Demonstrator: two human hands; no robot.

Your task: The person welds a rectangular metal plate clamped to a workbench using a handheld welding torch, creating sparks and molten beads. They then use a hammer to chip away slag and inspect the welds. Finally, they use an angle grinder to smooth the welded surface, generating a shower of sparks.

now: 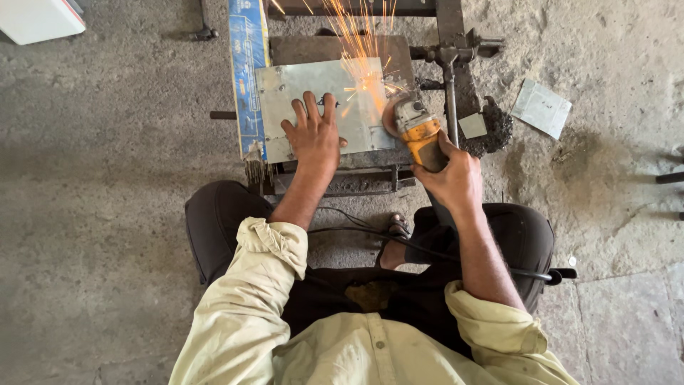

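step: grinding right edge of metal sheet (324, 107) on low steel stand (342, 182), sparks flying | left hand (313, 132) flat, fingers spread, pinning sheet | right hand (452, 178) wrapped round yellow angle grinder (417, 128) | next: likely needs steady pressure, firm hold-down

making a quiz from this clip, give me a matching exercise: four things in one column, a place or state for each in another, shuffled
Things:
1. left hand
2. right hand
3. grinder
4. small plate

Places or states:
A. lying on the floor at the right
B. throwing sparks at the sheet's right edge
C. pressed flat on the sheet
D. gripping the grinder's body

Pairs: 1-C, 2-D, 3-B, 4-A
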